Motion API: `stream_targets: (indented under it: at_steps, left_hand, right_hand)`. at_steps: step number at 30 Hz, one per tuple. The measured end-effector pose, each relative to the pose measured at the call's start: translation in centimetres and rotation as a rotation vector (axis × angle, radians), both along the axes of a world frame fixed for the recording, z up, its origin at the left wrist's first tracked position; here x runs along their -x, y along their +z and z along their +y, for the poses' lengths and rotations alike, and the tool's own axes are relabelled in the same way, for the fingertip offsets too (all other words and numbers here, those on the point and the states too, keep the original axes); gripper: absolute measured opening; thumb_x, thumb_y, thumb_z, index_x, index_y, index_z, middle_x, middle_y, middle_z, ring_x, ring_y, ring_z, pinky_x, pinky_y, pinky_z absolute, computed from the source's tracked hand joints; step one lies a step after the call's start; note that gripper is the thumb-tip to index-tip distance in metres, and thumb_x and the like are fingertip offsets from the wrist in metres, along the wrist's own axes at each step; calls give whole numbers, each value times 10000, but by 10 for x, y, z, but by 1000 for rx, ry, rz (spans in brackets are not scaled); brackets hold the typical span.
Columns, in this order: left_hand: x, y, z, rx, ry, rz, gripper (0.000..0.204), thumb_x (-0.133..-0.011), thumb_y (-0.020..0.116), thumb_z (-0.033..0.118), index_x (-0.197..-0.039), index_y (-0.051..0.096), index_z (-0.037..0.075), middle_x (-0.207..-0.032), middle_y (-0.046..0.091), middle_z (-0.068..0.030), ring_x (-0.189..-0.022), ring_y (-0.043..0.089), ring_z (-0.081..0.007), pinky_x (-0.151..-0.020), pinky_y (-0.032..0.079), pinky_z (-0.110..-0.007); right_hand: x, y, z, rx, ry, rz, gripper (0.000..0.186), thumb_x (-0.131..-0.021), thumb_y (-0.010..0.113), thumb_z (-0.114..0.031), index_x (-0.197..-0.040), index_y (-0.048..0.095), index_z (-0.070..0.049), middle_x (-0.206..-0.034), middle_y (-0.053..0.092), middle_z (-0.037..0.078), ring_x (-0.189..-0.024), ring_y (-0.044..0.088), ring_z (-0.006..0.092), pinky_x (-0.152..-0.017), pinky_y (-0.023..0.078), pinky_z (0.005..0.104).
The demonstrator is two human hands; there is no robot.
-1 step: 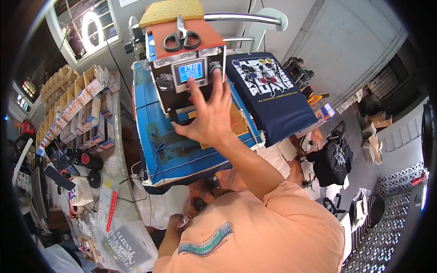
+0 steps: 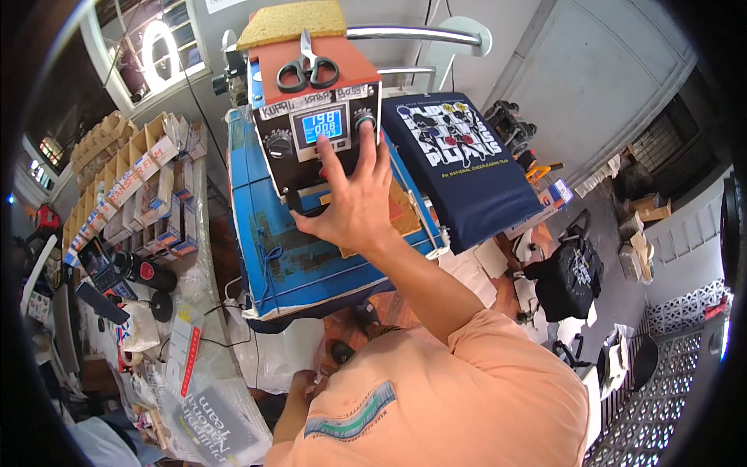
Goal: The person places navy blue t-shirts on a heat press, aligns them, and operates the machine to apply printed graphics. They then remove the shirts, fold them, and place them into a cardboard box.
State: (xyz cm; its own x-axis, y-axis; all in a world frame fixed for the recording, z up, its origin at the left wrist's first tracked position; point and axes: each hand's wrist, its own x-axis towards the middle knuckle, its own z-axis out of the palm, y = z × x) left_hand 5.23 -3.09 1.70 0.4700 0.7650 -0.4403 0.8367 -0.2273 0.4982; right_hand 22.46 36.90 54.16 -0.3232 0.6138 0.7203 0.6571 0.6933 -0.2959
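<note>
A boxy control unit [image 2: 272, 117] with a lit blue display [image 2: 323, 124] sits above a blue platen [image 2: 264, 257] of a press. My right hand [image 2: 358, 202] is spread on its front, fingers apart, with one fingertip at the right knob [image 2: 364, 121], another just below the display and the thumb near a dark lower corner piece. Black-handled scissors [image 2: 308, 74] and a yellow sponge [image 2: 292, 19] lie on top. My left hand [image 2: 303, 383] is low beside my body, fingers curled around something too small to make out.
A navy printed garment [image 2: 478, 198] covers a pad at the right. Cardboard organizers [image 2: 144, 179], a black cylinder [image 2: 140, 272] and plastic-covered papers fill the left table [image 2: 198, 272]. A black garment [image 2: 568, 272] lies over something at the right, near boxes and scattered sheets.
The control unit and my right hand appear shifted very slightly to the left in the view. My fingers stay on its front.
</note>
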Motion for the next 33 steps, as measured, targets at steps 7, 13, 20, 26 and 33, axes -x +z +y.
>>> stream_targets:
  at_steps: [7,13,20,26,33]
  left_hand:
    - [-60,16,-5,316,917,-438,169,-822,677,210,-942,667,91,-850,679,-90,-765,681,-266,-639,547,-424]
    - [-131,65,96,675,1091,-483,223,-953,576,264,-1041,669,82,-958,699,-115,-877,686,-289,-672,539,-459]
    - [-355,180,358,630,987,-919,422,-1031,539,460,-1123,669,69,-1045,674,-85,-953,669,-197,-859,565,-356]
    - [-436,262,435,148,1692,-1267,362,-1020,647,305,-1253,591,33,-1109,640,-88,-975,653,-209,-881,571,-355]
    - [-455,372,456,57,1551,-1478,651,-873,824,235,-1391,509,-1,-1203,587,-119,-1048,609,-228,-883,546,-378]
  right_hand:
    - [-70,-12,28,-3,219,106,839,-743,844,-355,-1478,495,-152,-1515,392,224,-1374,380,474,-1055,391,576]
    - [-336,-132,112,323,-360,134,238,-907,722,-251,-885,756,-16,-948,747,172,-923,710,356,-861,543,418]
    - [-613,-222,226,907,-839,1274,390,-901,731,-348,-1047,741,14,-999,752,178,-890,715,273,-844,556,409]
    - [-689,-216,299,749,-669,248,436,-893,742,-372,-1139,708,-13,-1082,736,221,-942,732,314,-855,559,432]
    - [-784,-267,418,1041,106,119,408,-1006,624,-319,-1227,687,19,-1215,685,181,-1152,636,287,-1051,446,411]
